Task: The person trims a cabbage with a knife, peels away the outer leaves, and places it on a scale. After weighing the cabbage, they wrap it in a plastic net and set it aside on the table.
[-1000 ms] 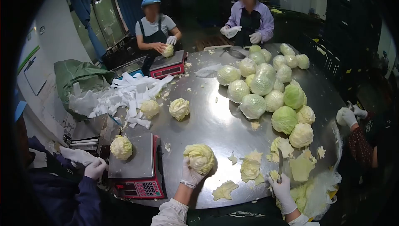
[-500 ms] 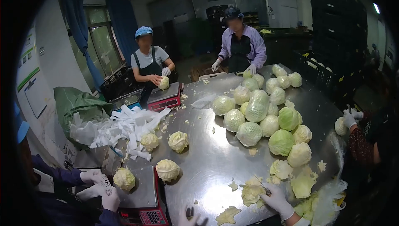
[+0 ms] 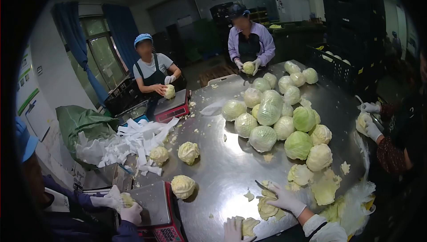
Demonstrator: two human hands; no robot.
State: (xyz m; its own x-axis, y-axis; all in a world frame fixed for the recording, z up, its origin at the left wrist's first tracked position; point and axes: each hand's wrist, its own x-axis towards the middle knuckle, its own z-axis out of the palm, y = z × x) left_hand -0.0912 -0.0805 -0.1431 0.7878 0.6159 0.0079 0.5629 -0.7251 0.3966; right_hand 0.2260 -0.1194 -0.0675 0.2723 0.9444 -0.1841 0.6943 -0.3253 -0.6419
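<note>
My gloved right hand [image 3: 288, 200] is closed round a knife [image 3: 263, 187], whose dark blade points up and left. Its fingers reach over a pile of pale cabbage leaves [image 3: 265, 208] on the steel table. At the bottom edge, my gloved left hand [image 3: 233, 230] has its fingers stretched out beside a loose cabbage leaf [image 3: 250, 227], fingertips right at its edge. Just right of my right hand lie a trimmed cabbage [image 3: 300, 175] and a large torn leaf [image 3: 326, 187].
Whole and net-wrapped cabbages [image 3: 269, 108] crowd the steel table [image 3: 209, 197]. A scale [image 3: 147, 204] stands left, where a co-worker's hands [image 3: 122, 204] hold a cabbage. Other gloved hands [image 3: 371, 122] work at the right edge. Plastic film [image 3: 356, 208] hangs at the near right corner.
My left hand has moved right to the loose leaf. My right hand has come down flatter over the leaf pile with the knife. The co-worker at left has lifted the cabbage off the scale.
</note>
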